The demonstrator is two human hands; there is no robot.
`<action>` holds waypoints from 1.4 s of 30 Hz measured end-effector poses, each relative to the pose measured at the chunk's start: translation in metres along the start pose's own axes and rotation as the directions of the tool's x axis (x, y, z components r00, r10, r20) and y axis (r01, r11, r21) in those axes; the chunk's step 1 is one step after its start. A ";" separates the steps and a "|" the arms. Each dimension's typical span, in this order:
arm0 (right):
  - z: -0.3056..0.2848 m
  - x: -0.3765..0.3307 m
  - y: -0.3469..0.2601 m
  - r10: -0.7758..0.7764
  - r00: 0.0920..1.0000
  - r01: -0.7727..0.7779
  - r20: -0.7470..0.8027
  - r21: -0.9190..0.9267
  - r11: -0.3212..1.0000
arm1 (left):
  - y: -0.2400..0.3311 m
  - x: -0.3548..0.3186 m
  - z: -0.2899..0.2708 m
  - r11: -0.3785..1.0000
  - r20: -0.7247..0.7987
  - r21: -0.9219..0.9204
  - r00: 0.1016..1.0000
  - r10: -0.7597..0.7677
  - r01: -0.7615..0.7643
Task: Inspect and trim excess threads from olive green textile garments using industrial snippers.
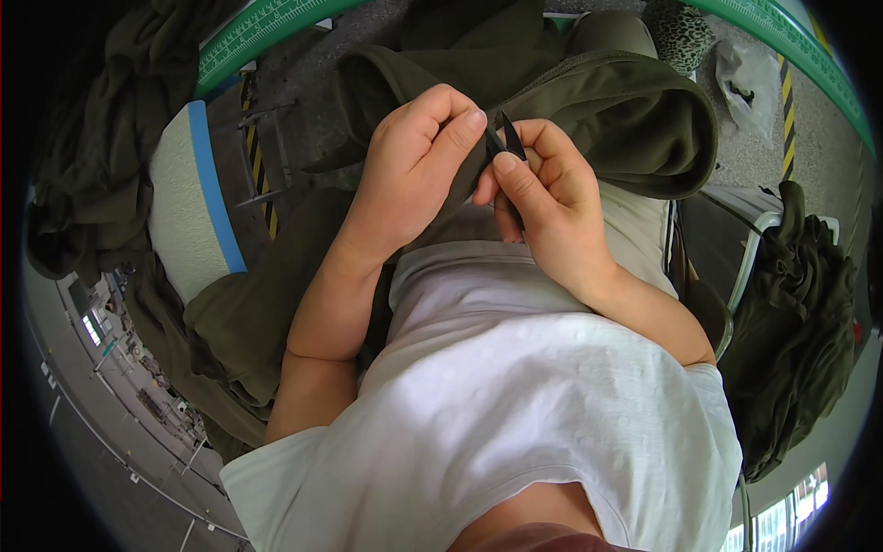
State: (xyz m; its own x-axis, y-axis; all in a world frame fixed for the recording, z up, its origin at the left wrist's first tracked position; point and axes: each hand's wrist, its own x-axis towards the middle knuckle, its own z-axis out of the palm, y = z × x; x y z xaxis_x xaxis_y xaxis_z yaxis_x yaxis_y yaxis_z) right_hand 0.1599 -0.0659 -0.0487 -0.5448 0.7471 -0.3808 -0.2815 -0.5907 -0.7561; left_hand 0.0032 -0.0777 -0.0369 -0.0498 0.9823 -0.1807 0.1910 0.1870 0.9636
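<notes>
Dark olive-green cloth (pixel 635 115) lies across my lap, its hemmed edge curving in a wide fold beyond my hands. My left hand (pixel 405 170) is closed, thumb pressed to the bent forefinger. A narrow bit of the same cloth seems pinched there, though the fingers mostly hide it. Close beside it, my right hand (pixel 561 198) grips small black thread snips (pixel 512 138). Their pointed blades stick up past the thumb, slightly apart, right next to my left thumb tip. The handle is largely covered by my palm and fingers.
Green edging with ruler markings (pixel 276 37) curves along the far side. More olive cloth hangs at left (pixel 101 138) and in a heap at right (pixel 796 340), near a metal-framed seat (pixel 750 267). A white, blue-edged panel (pixel 189 198) stands left; a clear plastic bag (pixel 747 87) lies far right.
</notes>
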 end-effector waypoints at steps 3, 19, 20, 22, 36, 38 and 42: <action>0.000 0.000 -0.002 0.011 1.000 -0.011 0.002 0.045 0.999 | -0.001 0.000 -0.001 1.000 0.011 -0.015 1.000 0.018 -0.018; -0.001 0.000 0.000 -0.003 1.000 0.004 -0.008 0.068 0.998 | -0.004 -0.001 0.000 0.980 -0.020 0.140 0.989 0.144 -0.140; 0.000 0.000 -0.001 -0.001 1.000 0.001 -0.005 0.065 0.998 | -0.003 -0.001 0.000 0.990 -0.017 0.089 0.994 0.111 -0.109; 0.000 -0.001 -0.002 0.001 1.000 -0.001 -0.003 0.062 0.998 | -0.001 -0.001 -0.001 0.992 -0.010 0.077 0.995 0.103 -0.102; -0.003 -0.001 0.004 -0.154 0.988 0.148 -0.008 -0.239 0.960 | 0.006 0.000 0.000 0.931 -0.015 0.343 0.990 0.138 -0.125; -0.004 -0.001 0.006 -0.202 0.979 0.191 -0.001 -0.312 0.931 | 0.007 0.001 -0.001 0.933 -0.026 0.337 0.990 0.141 -0.124; -0.005 0.000 0.008 -0.255 0.967 0.246 0.018 -0.341 0.907 | 0.006 0.001 0.002 0.945 -0.064 0.296 0.984 0.169 -0.143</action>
State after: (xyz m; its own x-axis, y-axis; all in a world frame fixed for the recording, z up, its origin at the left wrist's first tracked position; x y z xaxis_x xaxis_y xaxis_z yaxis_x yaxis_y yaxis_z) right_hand 0.1612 -0.0693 -0.0572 -0.4690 0.8675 -0.1656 -0.1197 -0.2482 -0.9613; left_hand 0.0059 -0.0755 -0.0317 -0.0793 0.9968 -0.0023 0.4773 0.0400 0.8778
